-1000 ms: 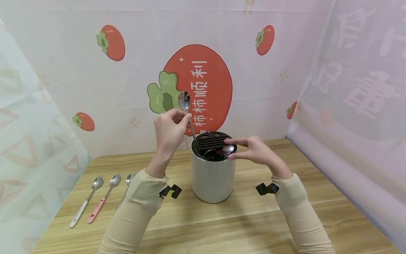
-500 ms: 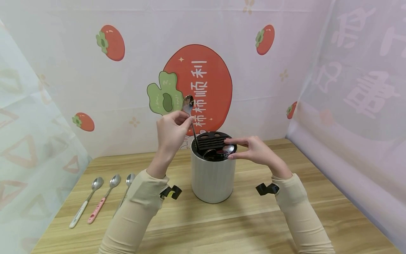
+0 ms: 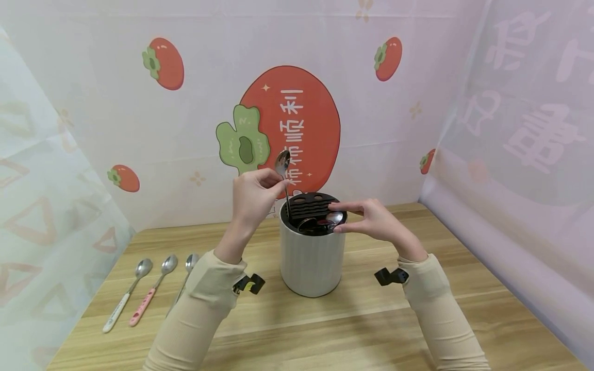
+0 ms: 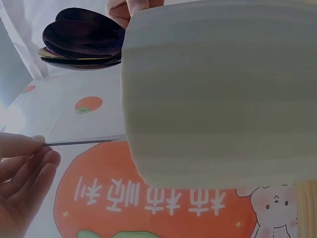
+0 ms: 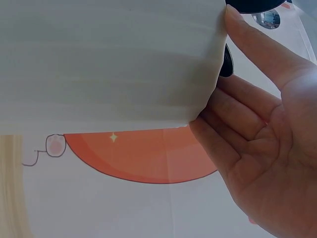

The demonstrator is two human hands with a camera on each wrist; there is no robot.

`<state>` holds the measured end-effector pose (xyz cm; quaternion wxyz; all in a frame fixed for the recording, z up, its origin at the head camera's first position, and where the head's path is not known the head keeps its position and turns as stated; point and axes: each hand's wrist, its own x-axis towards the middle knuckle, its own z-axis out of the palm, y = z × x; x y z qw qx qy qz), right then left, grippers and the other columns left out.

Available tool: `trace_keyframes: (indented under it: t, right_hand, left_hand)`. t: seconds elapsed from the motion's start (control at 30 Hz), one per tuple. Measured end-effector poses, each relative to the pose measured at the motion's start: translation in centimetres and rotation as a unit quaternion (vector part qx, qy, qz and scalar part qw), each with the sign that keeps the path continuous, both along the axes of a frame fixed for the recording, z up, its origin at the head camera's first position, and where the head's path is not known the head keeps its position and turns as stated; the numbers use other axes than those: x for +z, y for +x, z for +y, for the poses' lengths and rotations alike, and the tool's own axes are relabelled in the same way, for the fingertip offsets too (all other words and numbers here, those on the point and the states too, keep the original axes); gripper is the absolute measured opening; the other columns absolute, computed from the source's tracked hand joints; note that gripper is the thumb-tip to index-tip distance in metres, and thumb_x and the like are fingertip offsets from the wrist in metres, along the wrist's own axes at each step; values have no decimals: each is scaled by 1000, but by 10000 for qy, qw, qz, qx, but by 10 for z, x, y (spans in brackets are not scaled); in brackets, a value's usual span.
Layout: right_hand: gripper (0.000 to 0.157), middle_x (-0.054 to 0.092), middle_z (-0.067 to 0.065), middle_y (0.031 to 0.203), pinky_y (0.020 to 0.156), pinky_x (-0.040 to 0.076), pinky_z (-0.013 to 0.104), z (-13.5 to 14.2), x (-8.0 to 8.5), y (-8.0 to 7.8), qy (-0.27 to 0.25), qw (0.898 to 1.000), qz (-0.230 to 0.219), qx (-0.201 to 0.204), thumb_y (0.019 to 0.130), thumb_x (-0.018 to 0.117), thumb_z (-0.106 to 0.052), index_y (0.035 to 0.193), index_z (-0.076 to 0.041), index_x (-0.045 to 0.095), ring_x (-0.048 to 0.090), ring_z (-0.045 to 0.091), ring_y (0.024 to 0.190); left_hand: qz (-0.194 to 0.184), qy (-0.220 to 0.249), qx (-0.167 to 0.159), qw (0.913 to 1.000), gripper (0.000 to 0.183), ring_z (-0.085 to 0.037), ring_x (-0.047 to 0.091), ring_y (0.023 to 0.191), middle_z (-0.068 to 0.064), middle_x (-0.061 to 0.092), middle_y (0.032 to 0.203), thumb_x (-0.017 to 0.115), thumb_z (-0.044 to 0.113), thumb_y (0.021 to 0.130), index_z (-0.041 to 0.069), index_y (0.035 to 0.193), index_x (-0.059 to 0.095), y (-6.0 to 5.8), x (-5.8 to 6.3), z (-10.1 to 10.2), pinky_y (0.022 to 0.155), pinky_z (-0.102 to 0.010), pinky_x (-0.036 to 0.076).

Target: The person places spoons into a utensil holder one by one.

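My left hand (image 3: pixel 257 198) pinches a long metal spoon (image 3: pixel 282 162) just below its bowl. The spoon stands nearly upright, bowl up, with its thin handle (image 4: pixel 84 142) running down into the left side of a white utensil holder (image 3: pixel 312 263). The handle's lower end is hidden inside. At the holder's right rim, my right hand (image 3: pixel 371 219) holds on, thumb at the front and fingers toward the back. Several dark, shiny spoon bowls (image 4: pixel 81 37) stick out of the front compartment beside those fingers. A black slotted insert (image 3: pixel 311 206) covers the holder's back part.
On the wooden table (image 3: pixel 297 340) at left lie a white-handled spoon (image 3: pixel 124 304), a pink-handled spoon (image 3: pixel 148 299) and a third spoon (image 3: pixel 191 262), partly hidden by the left sleeve. A printed cloth (image 3: pixel 204 93) hangs behind the holder.
My left hand has moved down and slightly right with the spoon, which has sunk lower in the holder and become more upright. The right hand has stayed at the rim.
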<state>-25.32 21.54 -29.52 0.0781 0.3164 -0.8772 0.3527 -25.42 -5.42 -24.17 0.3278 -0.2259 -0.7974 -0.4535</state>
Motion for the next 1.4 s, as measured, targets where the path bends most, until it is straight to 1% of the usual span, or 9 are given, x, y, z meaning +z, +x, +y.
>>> trace_keyframes:
  t: [0.3,0.4,0.6,0.7,0.8,0.93,1.0,1.27,1.4]
  right_hand:
    - [53,56,-9,120,96,39,33,0,0,-1,5,10000,-29,68,69,70,-43,117,-24,59,50,7,113]
    - [53,56,-11,119,96,38,32,-1,0,0,-6,10000,-28,18,68,70,-44,116,-25,59,49,6,113]
    - [53,56,-9,119,96,38,33,-1,0,0,-29,10000,-41,40,68,71,-43,117,-24,59,50,7,113]
    - [53,57,-7,120,96,38,33,-2,2,3,-3,10000,-64,28,69,71,-40,117,-21,59,50,9,113]
    - [51,57,-1,120,96,38,35,-5,8,9,-9,10000,-73,38,70,72,-32,117,-15,59,50,14,114]
    - [49,57,6,120,96,38,37,-10,19,21,-29,9999,-141,57,72,73,-23,117,-8,58,50,18,114]
    - [49,57,7,120,96,38,36,-12,22,25,-4,9998,-172,35,72,72,-21,117,-7,58,51,18,114]
    - [49,58,7,119,95,39,36,-13,23,25,0,9999,-168,6,71,73,-19,116,-6,58,51,19,113]
    - [49,58,6,119,95,39,35,-13,23,25,-13,9999,-165,17,72,73,-20,117,-7,58,51,18,113]
  left_hand:
    - [-145,-44,-116,9998,9,-3,57,52,4,64,60,72,21,72,15,67,69,-1,-3,-4,50,-24,46]
    - [-250,-134,-90,9996,8,-3,57,52,5,64,60,72,21,72,15,67,69,-2,-4,-5,50,-24,46]
    - [-552,-379,7,9978,7,-3,58,53,4,65,60,70,21,72,15,68,69,-2,-7,-7,49,-26,45]
    - [-718,-508,46,9961,7,-4,58,53,4,65,61,70,21,73,15,69,70,-1,-8,-7,48,-25,45]
    - [-814,-590,52,9949,9,-5,58,54,3,64,61,70,21,73,14,69,69,0,-10,-6,48,-25,46]
    - [-850,-608,40,9945,10,-7,57,53,3,64,60,70,21,72,13,67,68,0,-13,-5,48,-25,45]
    - [-854,-589,19,9946,10,-7,57,52,3,63,59,70,20,72,13,66,68,0,-16,-5,48,-25,45]
    - [-761,-642,-83,9950,10,-6,56,50,4,63,58,68,20,74,13,67,68,-3,-26,-5,47,-24,44]
    - [-720,-544,-180,9958,8,-6,56,50,3,63,58,67,17,75,12,69,68,-2,-30,-10,46,-25,43]
